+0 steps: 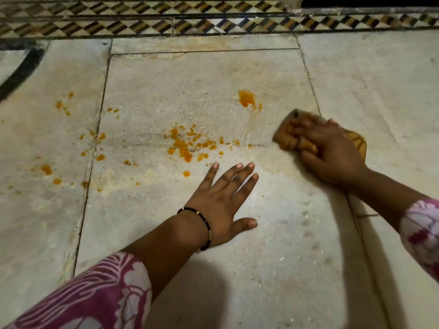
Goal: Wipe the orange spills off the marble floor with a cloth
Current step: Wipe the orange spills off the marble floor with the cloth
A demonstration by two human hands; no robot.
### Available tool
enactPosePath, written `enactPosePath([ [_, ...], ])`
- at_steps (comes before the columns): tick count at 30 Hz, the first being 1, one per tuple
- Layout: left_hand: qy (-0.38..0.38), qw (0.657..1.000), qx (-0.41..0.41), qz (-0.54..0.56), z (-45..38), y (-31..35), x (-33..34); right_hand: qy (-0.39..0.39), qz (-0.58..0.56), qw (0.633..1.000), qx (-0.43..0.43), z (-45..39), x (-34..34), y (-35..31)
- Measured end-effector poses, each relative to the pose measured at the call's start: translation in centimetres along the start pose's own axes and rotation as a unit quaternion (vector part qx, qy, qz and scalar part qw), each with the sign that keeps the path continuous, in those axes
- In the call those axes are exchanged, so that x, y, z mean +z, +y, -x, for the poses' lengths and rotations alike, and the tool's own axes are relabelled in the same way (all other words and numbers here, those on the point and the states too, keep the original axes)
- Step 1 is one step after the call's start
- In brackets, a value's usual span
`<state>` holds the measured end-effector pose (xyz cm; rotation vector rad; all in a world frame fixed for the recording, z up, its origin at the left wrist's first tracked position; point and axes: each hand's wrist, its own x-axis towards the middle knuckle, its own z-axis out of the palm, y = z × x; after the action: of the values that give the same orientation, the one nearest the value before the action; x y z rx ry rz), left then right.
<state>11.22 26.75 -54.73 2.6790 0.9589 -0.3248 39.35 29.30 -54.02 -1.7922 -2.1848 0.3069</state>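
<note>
Many orange spills (pixel 187 146) still dot the marble floor (pixel 273 233), the thickest blob (pixel 246 99) just beyond the cloth (pixel 288 135), which sits bunched under the right hand (pixel 332 153), fingers closed on it. A sodden cloth could smear pigment into the floor joints (pixel 95 138). The left hand (pixel 222 200) lies flat, fingers spread, near the drops and may catch them. A patterned border (pixel 213 22) bounds the far side.

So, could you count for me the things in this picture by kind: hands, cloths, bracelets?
Hands: 2, the left hand flat on the marble floor, the right hand on the cloth
Cloths: 1, an orange-stained cloth
Bracelets: 1, a black bead bracelet on the left wrist
Total: 4
</note>
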Motion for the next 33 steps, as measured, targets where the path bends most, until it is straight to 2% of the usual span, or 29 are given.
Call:
enactPosePath([
  [2, 0.005, 1.0, -0.001, -0.001, 0.0, 0.1, 0.1, 0.041, 0.01, 0.994, 0.105, -2.8, 0.7, -1.0],
  [3, 0.005, 1.0, -0.001, -0.002, 0.0, 0.2, 0.1, 0.039, 0.021, 0.991, 0.123, -4.0, 1.2, -1.9],
  [5, 0.004, 1.0, -0.001, -0.008, 0.0, 0.2, 0.0, 0.011, 0.02, 0.998, 0.067, -4.8, 1.9, -3.8],
  [8, 0.004, 1.0, -0.003, -0.009, 0.0, 0.1, 0.1, -0.048, -0.015, 0.997, -0.052, -1.5, 2.0, -4.6],
  [11, -0.003, 1.0, 0.0, -0.004, -0.1, 0.1, 0.0, -0.043, -0.022, 0.995, -0.086, 2.1, 0.6, -2.1],
  [13, -0.007, 1.0, 0.0, -0.007, -0.1, 0.1, 0.0, -0.026, -0.025, 0.999, -0.034, 1.9, -0.2, -0.4],
  [15, -0.01, 1.0, -0.002, -0.008, -0.2, 0.2, 0.1, 0.006, -0.028, 0.998, 0.054, -0.7, -0.2, -0.3],
  [17, -0.01, 1.0, -0.002, -0.01, -0.1, 0.2, 0.0, 0.013, -0.02, 0.997, 0.08, -3.7, 0.4, -1.9],
  [19, -0.012, 1.0, -0.004, -0.014, -0.2, 0.2, 0.0, -0.023, -0.017, 0.999, 0.025, -4.8, 1.2, -3.9],
  [22, -0.005, 1.0, -0.01, -0.011, -0.2, 0.2, 0.1, -0.082, 0.002, 0.994, -0.072, -1.6, 1.8, -4.8],
  [25, 0.047, 0.999, -0.011, -0.003, -0.2, 0.2, 1.0, -0.058, -0.013, 0.994, -0.091, 2.3, 0.3, -2.5],
  [28, 0.101, 0.994, -0.014, 0.024, 0.1, 0.5, 1.6, -0.011, -0.014, 1.0, -0.022, 1.9, -0.4, -0.2],
  [31, 0.127, 0.991, -0.013, 0.036, 0.2, 0.6, 1.5, 0.045, -0.007, 0.993, 0.109, -1.9, 0.2, -1.0],
  [33, 0.13, 0.991, -0.02, 0.038, 0.2, 0.6, 1.3, 0.04, 0.007, 0.992, 0.116, -4.2, 1.0, -2.6],
])
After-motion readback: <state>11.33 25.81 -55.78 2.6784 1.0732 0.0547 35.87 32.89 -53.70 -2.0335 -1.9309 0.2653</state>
